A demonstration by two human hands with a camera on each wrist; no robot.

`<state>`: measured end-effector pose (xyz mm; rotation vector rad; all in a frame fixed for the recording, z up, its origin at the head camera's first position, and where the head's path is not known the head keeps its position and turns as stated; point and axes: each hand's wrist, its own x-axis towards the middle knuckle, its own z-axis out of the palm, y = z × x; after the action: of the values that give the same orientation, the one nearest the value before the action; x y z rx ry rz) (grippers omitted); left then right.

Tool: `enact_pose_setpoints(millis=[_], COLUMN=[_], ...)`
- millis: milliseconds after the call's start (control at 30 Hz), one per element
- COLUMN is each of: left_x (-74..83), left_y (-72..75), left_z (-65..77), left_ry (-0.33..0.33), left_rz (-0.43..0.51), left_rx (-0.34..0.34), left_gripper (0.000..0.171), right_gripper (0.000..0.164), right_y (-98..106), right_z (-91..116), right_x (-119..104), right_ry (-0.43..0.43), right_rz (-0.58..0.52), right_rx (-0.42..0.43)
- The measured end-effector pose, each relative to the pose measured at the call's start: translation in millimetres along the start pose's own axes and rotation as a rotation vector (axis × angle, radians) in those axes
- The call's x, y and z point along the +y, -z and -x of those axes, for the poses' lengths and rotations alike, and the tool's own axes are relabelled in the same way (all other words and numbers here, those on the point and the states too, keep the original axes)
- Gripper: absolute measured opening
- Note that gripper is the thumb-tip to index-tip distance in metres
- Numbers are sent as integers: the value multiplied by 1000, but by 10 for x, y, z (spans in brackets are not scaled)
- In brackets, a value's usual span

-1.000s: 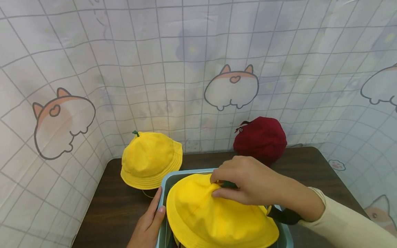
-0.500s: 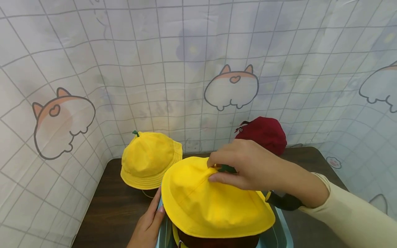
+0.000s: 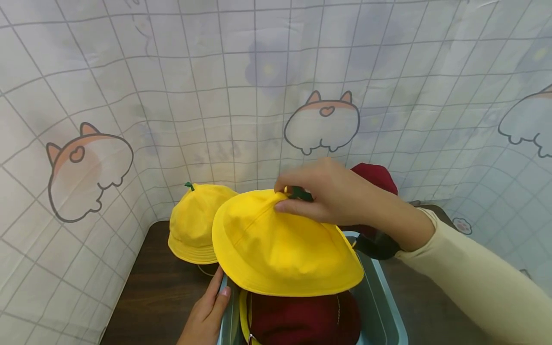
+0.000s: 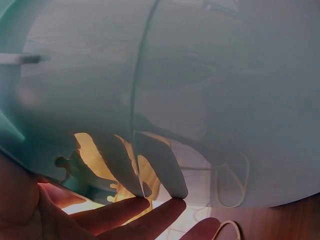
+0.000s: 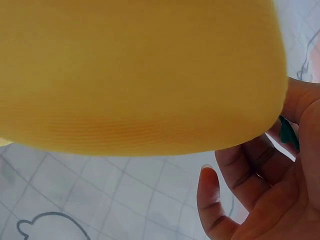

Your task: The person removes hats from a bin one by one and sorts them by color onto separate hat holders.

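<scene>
In the head view my right hand (image 3: 327,191) pinches the top of a yellow bucket hat (image 3: 284,249), beside its small green leaf tab (image 3: 299,193). The hat hangs above a light blue plastic tub (image 3: 390,302), its brim spread downward. In the right wrist view the hat's yellow cloth (image 5: 140,75) fills the upper part, with the fingers at its edge. My left hand (image 3: 204,309) rests against the tub's left side, and the left wrist view has its fingers (image 4: 150,220) stretched along the glossy wall (image 4: 175,75). A dark red hat (image 3: 297,316) lies inside the tub.
Another yellow hat (image 3: 196,230) with a green leaf tab stands at the back left of the dark wooden table (image 3: 146,292). Behind my right hand a red hat (image 3: 377,177) shows partly. A white checked curtain (image 3: 207,96) hangs behind the table.
My right hand has lifted the yellow hat up out of the tub and slightly left, uncovering the dark red hat underneath. The left hand has stayed at the tub's side.
</scene>
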<state>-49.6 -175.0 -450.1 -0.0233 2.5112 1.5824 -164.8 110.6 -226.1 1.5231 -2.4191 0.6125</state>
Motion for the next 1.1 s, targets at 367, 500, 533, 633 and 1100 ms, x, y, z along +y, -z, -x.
enact_pose_setpoints(millis=[367, 500, 533, 633, 1100], left_x=[-38, -37, -35, -28, -10], left_y=[-6, -1, 2, 11, 13], left_z=[8, 12, 13, 14, 9], left_ry=[-68, -85, -80, -62, -17], left_rz=[-74, -89, -89, -89, -32], left_rx=[55, 66, 65, 56, 15], left_gripper=[58, 56, 56, 56, 57], right_gripper=[18, 18, 17, 17, 21], right_y=[34, 50, 53, 64, 21], right_z=[-450, -601, -641, -762, -1346], right_x=[137, 172, 181, 196, 254], right_ry=[-6, -14, -16, -27, -28], right_rz=[10, 24, 25, 19, 37], right_rx=[49, 45, 43, 34, 48])
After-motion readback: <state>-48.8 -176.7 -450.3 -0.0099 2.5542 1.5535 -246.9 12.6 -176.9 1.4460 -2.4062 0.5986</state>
